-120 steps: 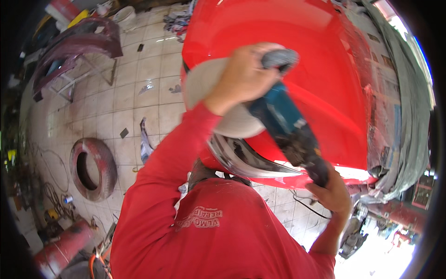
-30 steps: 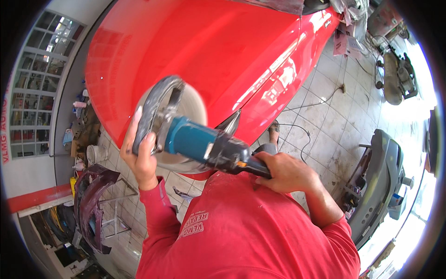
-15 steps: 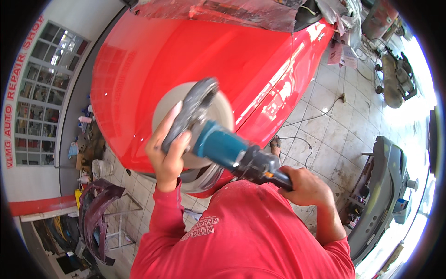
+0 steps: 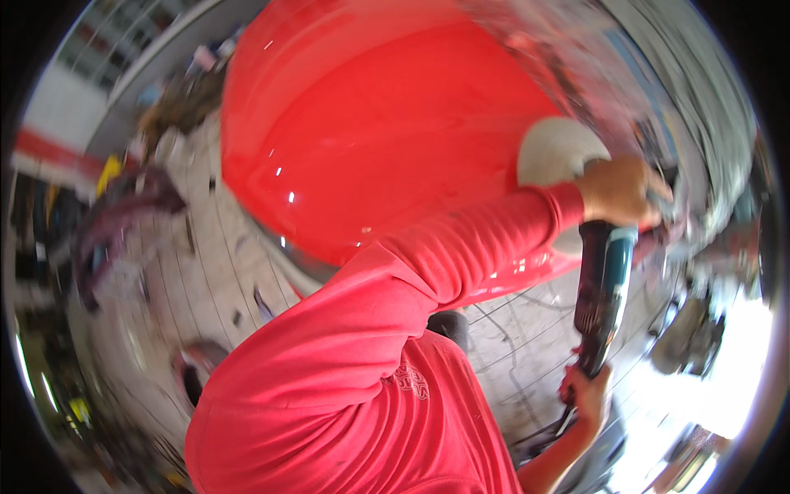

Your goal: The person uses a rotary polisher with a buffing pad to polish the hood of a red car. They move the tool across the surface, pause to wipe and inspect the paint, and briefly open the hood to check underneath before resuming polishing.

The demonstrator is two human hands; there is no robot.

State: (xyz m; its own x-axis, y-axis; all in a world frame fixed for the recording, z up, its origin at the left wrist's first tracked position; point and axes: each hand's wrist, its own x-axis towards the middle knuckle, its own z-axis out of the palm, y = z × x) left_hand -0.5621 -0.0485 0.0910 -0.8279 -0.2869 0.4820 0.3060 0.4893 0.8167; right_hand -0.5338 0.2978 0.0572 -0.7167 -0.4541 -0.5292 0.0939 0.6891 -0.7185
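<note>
A teal and black car polisher (image 4: 613, 263) with a round whitish pad (image 4: 555, 152) is in both my hands. My left hand (image 4: 621, 193) reaches across to the right, closed around the front handle, which it mostly covers. My right hand (image 4: 588, 391) grips the black rear handle at the lower right. Beneath and beside the pad lies the glossy red hood of a car (image 4: 395, 140). The pad is at the hood's right part, near the plastic covering; contact between pad and paint is hard to judge.
Crumpled clear plastic sheeting (image 4: 568, 58) covers the car beyond the hood. A cord (image 4: 514, 346) trails over the tiled floor (image 4: 222, 247). At left stands a dark maroon bumper (image 4: 123, 214). A blurred tank-shaped machine (image 4: 687, 333) stands on the right.
The polisher has swung from the hood's near middle to its right side, both hands moving right with it. My left arm now stretches across my body, and the whole view has turned.
</note>
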